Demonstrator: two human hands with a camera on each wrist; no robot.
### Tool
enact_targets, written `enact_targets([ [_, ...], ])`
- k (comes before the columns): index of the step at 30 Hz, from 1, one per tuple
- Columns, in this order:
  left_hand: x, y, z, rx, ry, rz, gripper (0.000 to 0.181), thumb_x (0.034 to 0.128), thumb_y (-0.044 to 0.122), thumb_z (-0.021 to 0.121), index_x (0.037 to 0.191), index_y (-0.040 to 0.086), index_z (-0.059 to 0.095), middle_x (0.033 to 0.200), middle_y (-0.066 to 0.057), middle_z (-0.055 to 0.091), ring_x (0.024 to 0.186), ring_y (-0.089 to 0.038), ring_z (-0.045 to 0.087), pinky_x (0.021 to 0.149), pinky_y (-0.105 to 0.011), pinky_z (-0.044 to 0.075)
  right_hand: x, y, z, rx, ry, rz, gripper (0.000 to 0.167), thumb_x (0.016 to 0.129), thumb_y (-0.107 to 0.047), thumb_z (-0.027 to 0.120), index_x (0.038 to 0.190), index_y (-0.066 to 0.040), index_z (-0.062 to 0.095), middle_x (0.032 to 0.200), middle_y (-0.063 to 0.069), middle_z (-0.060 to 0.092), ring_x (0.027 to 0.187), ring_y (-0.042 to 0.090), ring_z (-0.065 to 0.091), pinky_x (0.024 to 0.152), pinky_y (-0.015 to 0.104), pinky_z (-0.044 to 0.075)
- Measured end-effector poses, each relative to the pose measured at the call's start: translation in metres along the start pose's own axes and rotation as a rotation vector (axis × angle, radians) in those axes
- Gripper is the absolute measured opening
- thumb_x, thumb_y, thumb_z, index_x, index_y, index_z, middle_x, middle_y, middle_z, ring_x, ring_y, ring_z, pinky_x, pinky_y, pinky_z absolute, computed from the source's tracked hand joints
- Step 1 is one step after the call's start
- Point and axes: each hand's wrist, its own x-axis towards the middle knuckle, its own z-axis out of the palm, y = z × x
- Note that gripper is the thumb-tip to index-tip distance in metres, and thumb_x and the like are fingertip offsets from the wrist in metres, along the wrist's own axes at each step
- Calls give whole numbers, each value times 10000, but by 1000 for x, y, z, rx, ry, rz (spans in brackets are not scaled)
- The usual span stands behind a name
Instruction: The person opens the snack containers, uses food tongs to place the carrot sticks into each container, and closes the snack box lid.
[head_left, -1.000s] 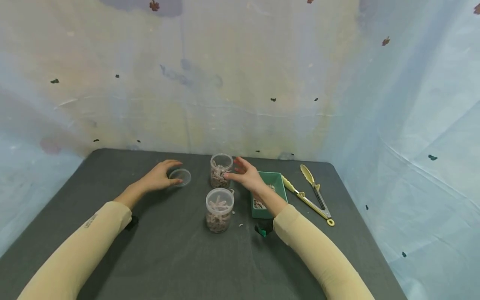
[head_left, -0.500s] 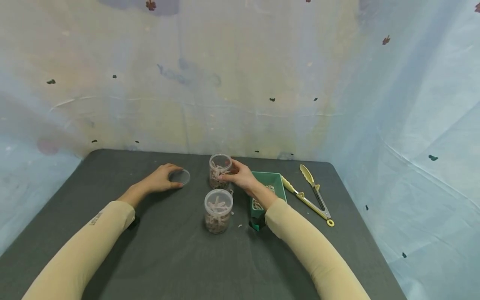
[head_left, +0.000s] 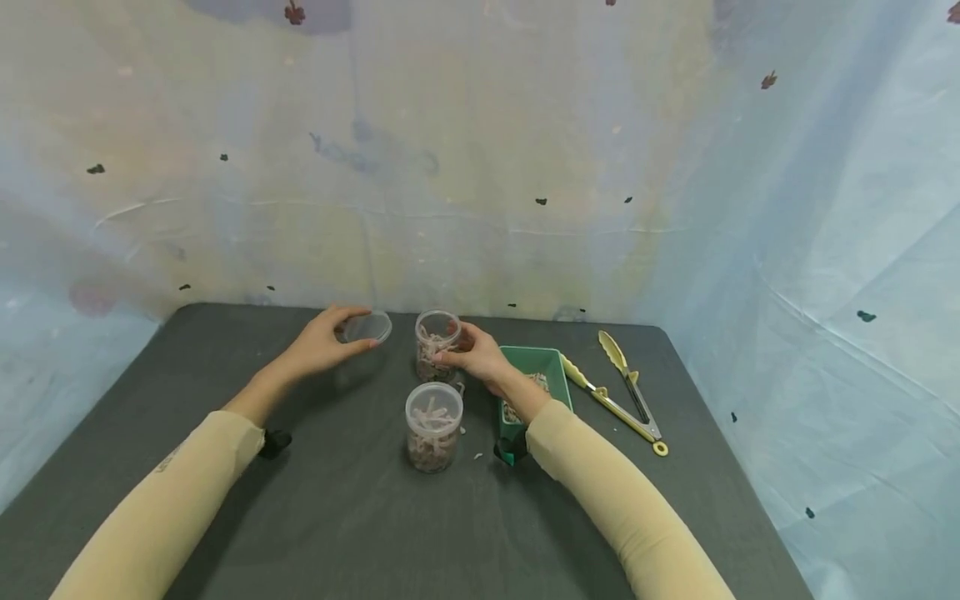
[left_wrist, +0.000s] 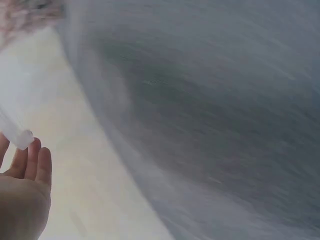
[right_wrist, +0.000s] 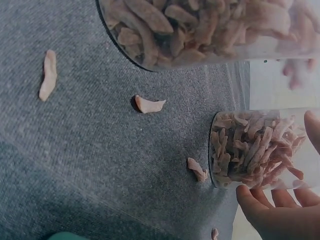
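In my left hand [head_left: 318, 340] a clear round lid [head_left: 367, 327] is pinched by its rim, tilted and held above the table left of the jars. My right hand [head_left: 480, 357] grips the side of the far clear jar [head_left: 425, 354], which stands upright, uncovered, with pale brownish strips inside. The right wrist view shows fingers [right_wrist: 255, 202] curled round that jar's wall. Nearer me stands a second clear jar [head_left: 432, 446], also filled with strips and with a whitish top. In the left wrist view the lid [left_wrist: 15, 131] is blurred and cut by the edge.
Right of the jars sits a green tray [head_left: 566, 387] holding more strips, partly behind my right forearm. Yellow-tipped tongs [head_left: 628, 417] lie spread beyond it. A few loose strips [right_wrist: 149, 104] lie on the dark table [head_left: 337, 517], with a sheet curtain [head_left: 450, 250] behind.
My left hand has taken the lid up off the table and moved it slightly right. My right hand has moved left and closed round the far jar.
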Motion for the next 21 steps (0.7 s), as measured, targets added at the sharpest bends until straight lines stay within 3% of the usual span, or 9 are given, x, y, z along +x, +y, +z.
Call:
enact_targets([
  [5,8,27,0,-65,69,58,674,988,400,737,1537,93,496,1561,-197,434,1351,-429,456,1092,-617,399,-1,-2,2,-17,8,-4,706,958,-130,780,1574,-106,436,1521,146,518,1370,329,531,1062,498,501],
  [10,19,49,9,-97,93,133,643,965,340,775,1504,85,535,1525,-192,468,1310,-405,464,1072,-601,414,-2,-3,3,-35,17,7,727,959,-153,782,1587,-112,417,1525,139,513,1391,342,513,1073,499,495],
  [21,40,75,33,-96,33,209,646,937,330,808,1475,73,561,1494,-176,479,1326,-395,447,1049,-593,432,2,1,3,-45,11,13,730,964,-164,781,1589,-109,408,1534,132,512,1393,331,518,1076,491,498],
])
